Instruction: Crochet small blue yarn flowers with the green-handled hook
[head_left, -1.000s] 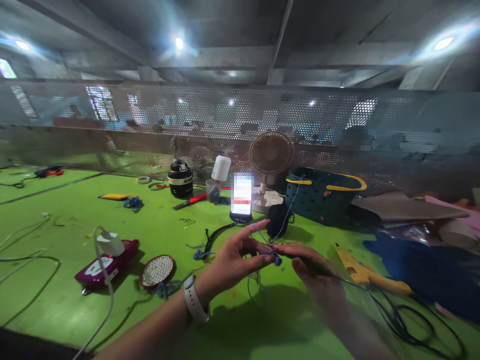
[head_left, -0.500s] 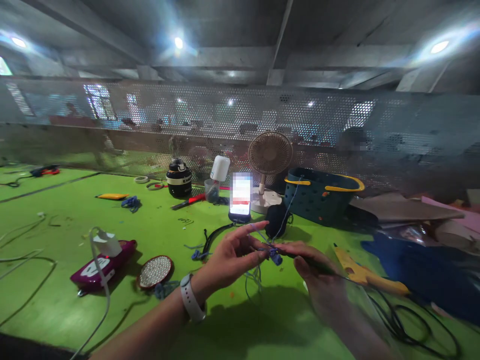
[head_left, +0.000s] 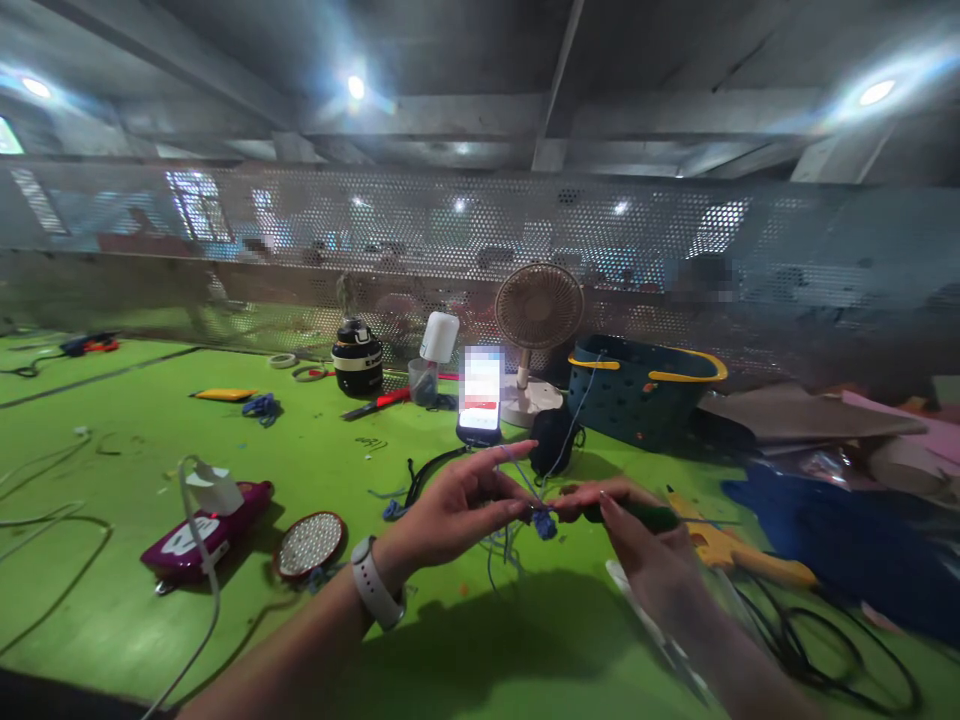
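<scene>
My left hand (head_left: 469, 505), with a white watch on its wrist, pinches a small blue-purple yarn piece (head_left: 545, 523) between thumb and finger. Its index finger is stretched out with yarn over it. Held in my right hand (head_left: 637, 520) is a green-handled crochet hook (head_left: 651, 515), whose thin front end meets the yarn piece. A strand (head_left: 577, 410) runs from there up to the dark green basket (head_left: 630, 400). Loose yarn ends hang below the left fingers. The hook's tip is too small to make out.
Behind the hands stand a lit phone (head_left: 481, 400), a fan (head_left: 538, 310) and a black pouch-like object (head_left: 553, 442). A purple power strip (head_left: 202, 530) and a round dotted disc (head_left: 311, 544) lie left. Right are a yellow glue gun (head_left: 750, 555), a black cable and dark blue cloth (head_left: 862, 550).
My right hand has turned, so more of the hook's green handle shows. The yarn piece has shifted slightly left and down. My left hand has barely moved.
</scene>
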